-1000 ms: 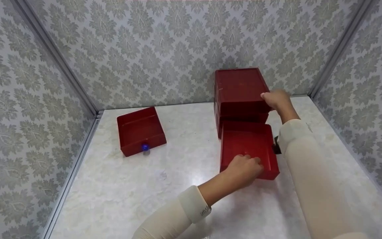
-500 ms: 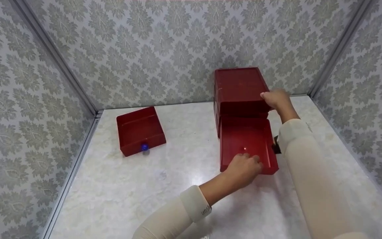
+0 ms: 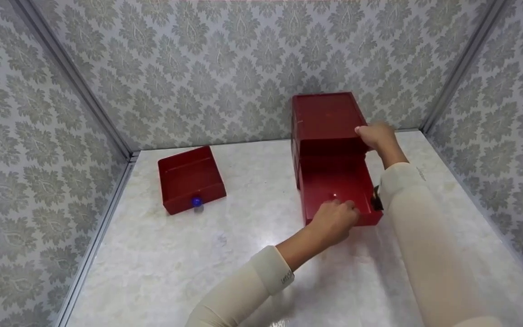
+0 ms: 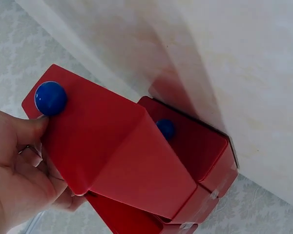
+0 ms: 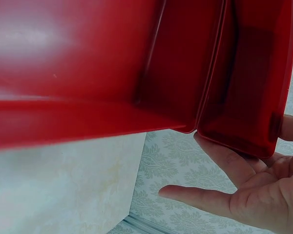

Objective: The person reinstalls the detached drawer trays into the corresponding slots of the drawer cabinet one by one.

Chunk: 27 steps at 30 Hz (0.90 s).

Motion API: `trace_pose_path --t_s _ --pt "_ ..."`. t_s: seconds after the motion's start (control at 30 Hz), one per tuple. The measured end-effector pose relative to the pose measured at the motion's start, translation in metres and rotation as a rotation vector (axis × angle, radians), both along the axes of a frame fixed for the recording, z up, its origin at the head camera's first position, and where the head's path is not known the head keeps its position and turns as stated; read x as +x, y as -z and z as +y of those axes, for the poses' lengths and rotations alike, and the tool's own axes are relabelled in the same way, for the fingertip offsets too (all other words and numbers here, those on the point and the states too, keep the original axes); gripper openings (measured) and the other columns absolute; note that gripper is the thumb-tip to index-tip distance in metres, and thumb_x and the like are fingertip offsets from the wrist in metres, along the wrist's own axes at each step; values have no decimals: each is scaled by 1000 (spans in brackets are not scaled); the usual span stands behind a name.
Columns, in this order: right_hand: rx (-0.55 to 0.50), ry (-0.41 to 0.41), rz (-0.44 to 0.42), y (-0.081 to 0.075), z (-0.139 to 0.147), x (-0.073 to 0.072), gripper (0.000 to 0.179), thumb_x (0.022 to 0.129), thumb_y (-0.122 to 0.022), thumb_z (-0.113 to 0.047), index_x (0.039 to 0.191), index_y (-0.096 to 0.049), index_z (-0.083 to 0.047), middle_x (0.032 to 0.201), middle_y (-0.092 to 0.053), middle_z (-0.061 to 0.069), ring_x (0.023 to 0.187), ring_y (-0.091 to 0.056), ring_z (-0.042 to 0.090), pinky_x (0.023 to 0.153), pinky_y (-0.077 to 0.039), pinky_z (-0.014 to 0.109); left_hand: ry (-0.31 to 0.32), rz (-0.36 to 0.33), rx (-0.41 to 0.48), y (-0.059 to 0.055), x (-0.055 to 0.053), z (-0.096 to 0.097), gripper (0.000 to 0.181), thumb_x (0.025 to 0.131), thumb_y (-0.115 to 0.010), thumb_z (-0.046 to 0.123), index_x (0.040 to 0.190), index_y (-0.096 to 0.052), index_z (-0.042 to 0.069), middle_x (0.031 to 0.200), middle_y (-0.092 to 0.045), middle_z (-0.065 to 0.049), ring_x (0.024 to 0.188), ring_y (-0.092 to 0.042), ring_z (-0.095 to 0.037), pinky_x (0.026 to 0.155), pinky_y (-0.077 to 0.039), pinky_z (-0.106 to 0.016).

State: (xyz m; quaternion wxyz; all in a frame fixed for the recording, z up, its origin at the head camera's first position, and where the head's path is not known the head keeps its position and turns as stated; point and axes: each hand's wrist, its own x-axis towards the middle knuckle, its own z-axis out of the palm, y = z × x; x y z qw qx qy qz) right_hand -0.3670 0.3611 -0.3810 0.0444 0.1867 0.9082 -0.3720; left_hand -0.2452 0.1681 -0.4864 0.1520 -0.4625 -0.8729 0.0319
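Note:
A red drawer (image 3: 323,186) juts from the front of a red drawer cabinet (image 3: 327,118), partly inside it below an open upper slot. My left hand (image 3: 335,222) grips the drawer's front wall, the thumb on the outer face beside a blue knob (image 4: 51,98) in the left wrist view. Lower down, a second drawer front (image 4: 205,146) with its own blue knob (image 4: 165,128) sits in the cabinet. My right hand (image 3: 378,137) holds the cabinet's upper right edge, thumb on top and fingers against the side (image 5: 254,185).
Another red drawer (image 3: 177,203), blue knob (image 3: 197,202) facing forward, stands apart on the left of the pale marbled table (image 3: 243,200). Patterned walls (image 3: 225,68) enclose the table at the back and sides. The cabinet stands near the back wall.
My left hand has pushed the drawer backward, deeper into the cabinet, and its raised front has come level. The right hand has stayed at the cabinet's edge.

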Motion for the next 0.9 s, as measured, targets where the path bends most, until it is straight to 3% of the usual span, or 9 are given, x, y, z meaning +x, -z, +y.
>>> trace_pose_path --t_s 0.2,0.33,0.47,0.6,0.7,0.8,0.9 --pt "-31 4 21 3 -1 0 57 102 -45 -39 129 -58 9 134 -58 28 114 -64 39 91 -54 43 -58 17 67 -4 -18 3 9 94 -68 17 98 -76 22 93 -71 4 86 -67 -17 67 -54 -29" --pt "-41 25 36 3 -1 0 53 102 -47 -40 122 -61 7 127 -61 25 109 -66 35 82 -54 37 -98 76 139 3 -31 1 6 93 -70 18 96 -74 20 91 -70 2 87 -66 -17 68 -53 -30" --pt "-40 22 32 3 0 0 54 102 -47 -41 123 -61 7 129 -61 26 111 -66 37 86 -55 39 -95 140 174 13 -35 -4 6 93 -70 22 98 -72 20 92 -69 2 89 -65 -17 70 -53 -30" --pt "-30 12 13 2 1 -2 58 102 -46 -42 126 -60 9 132 -59 27 115 -64 39 94 -53 45 -83 206 194 21 -31 -7 21 97 -62 23 117 -69 21 103 -70 3 97 -64 -17 76 -52 -33" --pt "9 -7 -10 1 2 -3 63 103 -44 -44 133 -57 9 138 -56 29 120 -60 40 99 -50 49 -70 250 166 26 -23 -9 39 100 -56 28 138 -60 22 125 -67 2 117 -62 -19 93 -52 -38" --pt "43 -33 -37 1 4 -4 67 103 -41 -45 140 -52 10 146 -50 31 125 -56 41 104 -48 51 -33 278 96 32 -12 -11 53 101 -55 33 152 -48 22 151 -54 -3 141 -49 -24 111 -44 -49" --pt "48 -45 -60 -1 5 -4 72 103 -40 -46 146 -45 12 152 -44 32 133 -51 43 109 -44 53 -12 288 28 42 2 -13 64 99 -59 40 158 -40 23 166 -35 -7 153 -33 -29 118 -35 -57"
